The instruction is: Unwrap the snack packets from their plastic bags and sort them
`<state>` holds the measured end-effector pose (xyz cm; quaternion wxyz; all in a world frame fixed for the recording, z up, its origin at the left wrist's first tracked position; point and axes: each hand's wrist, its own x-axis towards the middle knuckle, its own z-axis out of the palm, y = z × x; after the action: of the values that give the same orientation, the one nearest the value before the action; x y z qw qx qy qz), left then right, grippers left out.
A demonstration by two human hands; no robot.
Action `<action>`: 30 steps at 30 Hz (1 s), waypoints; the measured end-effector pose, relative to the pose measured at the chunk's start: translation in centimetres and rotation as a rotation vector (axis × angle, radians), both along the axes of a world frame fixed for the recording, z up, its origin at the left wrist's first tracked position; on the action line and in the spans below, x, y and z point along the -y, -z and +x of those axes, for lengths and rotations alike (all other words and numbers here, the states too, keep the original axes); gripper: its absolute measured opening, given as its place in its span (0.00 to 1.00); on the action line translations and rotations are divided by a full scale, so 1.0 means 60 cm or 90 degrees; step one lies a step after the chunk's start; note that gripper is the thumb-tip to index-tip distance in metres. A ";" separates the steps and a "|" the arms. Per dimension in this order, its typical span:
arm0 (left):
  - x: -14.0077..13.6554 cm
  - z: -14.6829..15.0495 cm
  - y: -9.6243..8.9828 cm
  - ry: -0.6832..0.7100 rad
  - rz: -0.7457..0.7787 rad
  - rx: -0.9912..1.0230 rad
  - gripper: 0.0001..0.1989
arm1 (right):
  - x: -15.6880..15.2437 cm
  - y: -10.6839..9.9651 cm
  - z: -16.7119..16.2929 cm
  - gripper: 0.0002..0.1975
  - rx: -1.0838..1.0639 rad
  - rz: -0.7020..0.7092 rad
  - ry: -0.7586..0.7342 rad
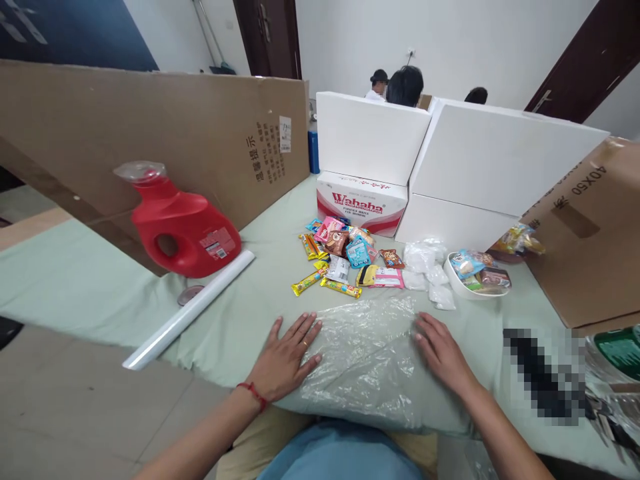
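A clear plastic bag [367, 360] lies flat and wrinkled on the cloth-covered table in front of me. My left hand [287, 360] rests on its left edge, palm down, with the fingers spread. On the opposite edge lies my right hand [443, 350], its fingers stretched out and touching the plastic. Neither hand holds anything. Just beyond the bag is a loose pile of wrapped snacks [337, 243], with yellow snack bars [341, 288] at its near side. Several small white packets [425, 263] lie to the right of the pile.
A red detergent jug [187, 227] and a white roll [193, 310] are at the left. A white bowl [470, 287] of snacks stands at the right. Behind the pile are a Wahaha carton [361, 203] and white panels [373, 137]. Cardboard [200, 133] walls the left side.
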<state>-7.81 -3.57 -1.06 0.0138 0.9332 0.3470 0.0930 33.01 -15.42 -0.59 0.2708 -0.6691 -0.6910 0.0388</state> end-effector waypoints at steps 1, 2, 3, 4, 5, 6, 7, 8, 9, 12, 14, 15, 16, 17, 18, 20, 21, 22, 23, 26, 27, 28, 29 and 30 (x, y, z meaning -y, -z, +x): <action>-0.001 -0.001 -0.002 0.001 -0.009 0.004 0.33 | 0.019 0.001 0.012 0.20 -0.005 0.015 0.010; -0.003 -0.001 -0.003 0.001 -0.022 0.011 0.33 | 0.037 0.002 0.023 0.18 -0.006 0.023 0.018; -0.006 -0.002 -0.004 -0.002 -0.039 0.020 0.31 | 0.054 0.003 0.032 0.17 -0.003 0.027 0.025; -0.009 -0.002 -0.006 -0.012 -0.061 0.031 0.29 | 0.070 0.005 0.040 0.17 0.001 0.027 0.031; -0.014 -0.001 -0.008 -0.029 -0.086 0.044 0.26 | 0.084 0.007 0.046 0.17 0.005 0.027 0.037; -0.018 0.001 -0.011 -0.051 -0.111 0.059 0.25 | 0.097 0.010 0.051 0.17 0.007 0.028 0.042; -0.023 0.005 -0.016 -0.073 -0.131 0.073 0.24 | 0.107 0.013 0.054 0.17 0.011 0.030 0.046; -0.028 0.011 -0.022 -0.091 -0.145 0.087 0.24 | 0.115 0.017 0.056 0.17 0.015 0.032 0.048; -0.033 0.018 -0.028 -0.102 -0.150 0.096 0.24 | 0.122 0.020 0.056 0.16 0.021 0.034 0.051; -0.048 0.043 -0.047 -0.101 -0.134 0.093 0.20 | 0.136 0.029 0.043 0.16 0.046 0.030 0.072; -0.058 0.051 -0.051 -0.087 -0.115 0.071 0.19 | 0.144 0.035 0.028 0.17 0.066 0.028 0.100; -0.064 0.050 -0.050 -0.072 -0.100 0.060 0.21 | 0.149 0.039 0.020 0.18 0.079 0.024 0.115; -0.069 0.046 -0.046 -0.051 -0.083 0.052 0.25 | 0.153 0.041 0.012 0.19 0.094 0.019 0.127; -0.072 0.040 -0.040 -0.026 -0.065 0.046 0.30 | 0.157 0.043 0.005 0.20 0.108 0.012 0.137; -0.075 0.032 -0.034 0.003 -0.052 0.037 0.34 | 0.161 0.044 -0.001 0.22 0.122 0.003 0.143; -0.077 0.015 -0.022 0.054 -0.046 0.017 0.38 | 0.165 0.041 -0.010 0.24 0.142 -0.018 0.149; -0.077 0.008 -0.018 0.071 -0.050 0.008 0.40 | 0.165 0.038 -0.013 0.25 0.149 -0.029 0.151; -0.076 0.003 -0.015 0.084 -0.053 0.001 0.42 | 0.165 0.034 -0.015 0.26 0.155 -0.038 0.154; -0.075 0.000 -0.013 0.091 -0.053 0.000 0.43 | 0.164 0.029 -0.017 0.26 0.161 -0.049 0.156; -0.074 -0.002 -0.009 0.097 -0.036 0.027 0.44 | 0.161 0.015 -0.023 0.28 0.175 -0.091 0.165; -0.074 -0.002 -0.006 0.094 -0.039 0.040 0.44 | 0.160 0.011 -0.026 0.28 0.177 -0.108 0.170; -0.075 -0.003 -0.001 0.093 -0.046 0.050 0.45 | 0.160 0.008 -0.028 0.28 0.178 -0.126 0.175; -0.077 -0.005 0.006 0.101 -0.055 0.059 0.46 | 0.159 0.005 -0.031 0.29 0.178 -0.141 0.181; -0.078 -0.008 0.014 0.100 -0.066 0.064 0.47 | 0.159 0.002 -0.034 0.29 0.178 -0.152 0.187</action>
<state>-8.31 1.13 -1.90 0.0865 0.9497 0.2759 0.1205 30.94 -24.93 -0.72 0.0944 -0.7884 -0.6078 -0.0126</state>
